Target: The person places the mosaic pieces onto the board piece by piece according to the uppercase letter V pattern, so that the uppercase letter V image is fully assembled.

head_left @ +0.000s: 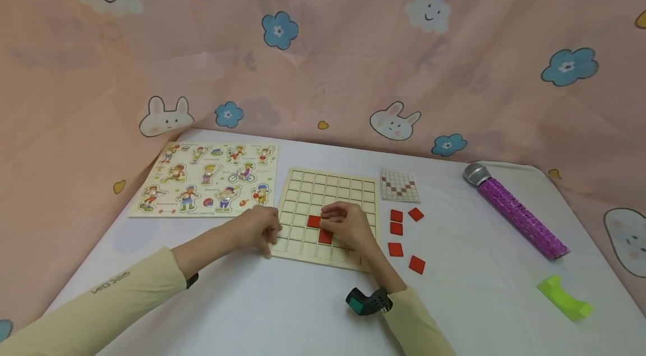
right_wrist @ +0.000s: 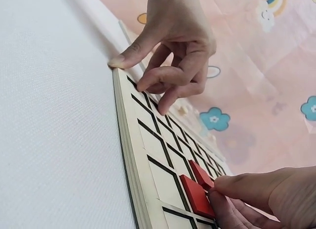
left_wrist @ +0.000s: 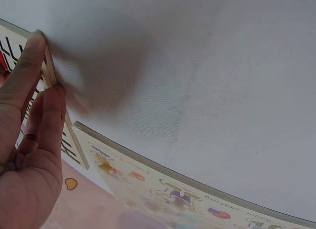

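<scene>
A wooden grid board [head_left: 298,190] lies flat on the table. My left hand [head_left: 256,228] holds its near left corner, the thumb [left_wrist: 30,54] on the front edge and curled fingers along the left side. Two red square tiles sit diagonally on the grid: a farther one [head_left: 314,221] and a nearer one [head_left: 325,236]. Over the board, my right hand [head_left: 350,227] pinches the farther tile's right edge between thumb and fingertips [right_wrist: 222,183]; the nearer tile [right_wrist: 196,195] is right beside them. Several loose red tiles [head_left: 396,249] lie right of the board.
A pattern card [head_left: 400,185] with a V of red squares lies at the board's upper right. At the left is a picture puzzle board [head_left: 169,176]. Farther right are a purple glitter microphone [head_left: 520,216] and a green curved block [head_left: 564,298]. A pink printed cloth [head_left: 323,64] hangs behind.
</scene>
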`<move>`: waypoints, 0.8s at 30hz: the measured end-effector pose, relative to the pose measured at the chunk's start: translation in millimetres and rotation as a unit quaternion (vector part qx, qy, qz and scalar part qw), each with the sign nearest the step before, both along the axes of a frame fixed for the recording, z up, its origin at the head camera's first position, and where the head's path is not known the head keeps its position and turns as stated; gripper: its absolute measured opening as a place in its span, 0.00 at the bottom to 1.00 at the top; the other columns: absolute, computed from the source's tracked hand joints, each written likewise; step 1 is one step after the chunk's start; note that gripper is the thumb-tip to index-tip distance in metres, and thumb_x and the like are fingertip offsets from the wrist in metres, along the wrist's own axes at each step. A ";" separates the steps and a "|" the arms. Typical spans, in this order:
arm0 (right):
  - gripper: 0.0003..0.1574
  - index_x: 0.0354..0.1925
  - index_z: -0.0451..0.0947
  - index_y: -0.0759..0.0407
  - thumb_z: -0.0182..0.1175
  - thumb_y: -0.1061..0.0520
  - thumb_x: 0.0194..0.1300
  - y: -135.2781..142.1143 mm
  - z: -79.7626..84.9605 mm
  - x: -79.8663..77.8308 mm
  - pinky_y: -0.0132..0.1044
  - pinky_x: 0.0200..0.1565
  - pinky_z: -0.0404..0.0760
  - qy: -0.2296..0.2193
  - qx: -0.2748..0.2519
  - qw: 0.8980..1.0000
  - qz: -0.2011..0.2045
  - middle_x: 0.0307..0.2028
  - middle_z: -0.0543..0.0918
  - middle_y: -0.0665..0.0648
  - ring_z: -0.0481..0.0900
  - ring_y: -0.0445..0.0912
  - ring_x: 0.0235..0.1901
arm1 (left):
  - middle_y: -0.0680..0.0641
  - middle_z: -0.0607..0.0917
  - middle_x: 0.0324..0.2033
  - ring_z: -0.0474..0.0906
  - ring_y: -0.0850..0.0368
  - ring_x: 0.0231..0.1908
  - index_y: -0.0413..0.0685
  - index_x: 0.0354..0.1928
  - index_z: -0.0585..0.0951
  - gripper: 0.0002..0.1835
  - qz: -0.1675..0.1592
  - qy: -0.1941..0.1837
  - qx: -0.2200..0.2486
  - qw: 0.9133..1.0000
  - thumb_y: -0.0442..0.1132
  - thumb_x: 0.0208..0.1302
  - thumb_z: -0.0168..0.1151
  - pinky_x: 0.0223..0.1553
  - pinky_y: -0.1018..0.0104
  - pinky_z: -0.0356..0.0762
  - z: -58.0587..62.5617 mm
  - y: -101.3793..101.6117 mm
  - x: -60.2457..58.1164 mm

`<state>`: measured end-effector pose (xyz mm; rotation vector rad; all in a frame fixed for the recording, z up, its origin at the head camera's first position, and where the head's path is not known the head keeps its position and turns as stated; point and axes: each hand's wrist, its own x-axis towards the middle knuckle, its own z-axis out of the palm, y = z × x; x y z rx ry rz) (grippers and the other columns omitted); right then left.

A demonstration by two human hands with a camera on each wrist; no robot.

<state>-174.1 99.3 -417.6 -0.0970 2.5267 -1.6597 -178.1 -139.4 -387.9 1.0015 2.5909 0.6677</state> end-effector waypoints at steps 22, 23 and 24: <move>0.14 0.42 0.81 0.68 0.66 0.71 0.55 8.0 2.1 0.6 0.36 0.42 0.81 -0.017 -0.040 0.999 -0.008 0.37 0.85 0.60 0.85 0.49 0.36 | 0.56 0.72 0.24 0.65 0.65 0.24 0.46 0.16 0.76 0.17 0.004 0.007 -0.012 1.000 0.30 0.32 0.80 0.26 0.74 0.68 1.1 2.6 0.8; 0.14 0.42 0.81 0.67 0.66 0.71 0.55 9.5 2.3 0.8 0.35 0.42 0.81 -0.018 -0.039 0.999 -0.010 0.37 0.85 0.60 0.85 0.48 0.36 | 0.56 0.72 0.24 0.65 0.65 0.24 0.46 0.16 0.76 0.17 0.001 0.010 -0.012 1.000 0.30 0.32 0.80 0.26 0.74 0.68 0.9 2.4 0.8; 0.13 0.42 0.81 0.67 0.66 0.70 0.55 11.0 2.3 1.2 0.35 0.42 0.81 -0.017 -0.036 0.999 -0.011 0.37 0.85 0.59 0.85 0.48 0.36 | 0.56 0.72 0.24 0.65 0.66 0.24 0.46 0.16 0.76 0.17 -0.001 0.011 -0.012 1.000 0.30 0.32 0.80 0.25 0.74 0.67 0.8 2.2 0.9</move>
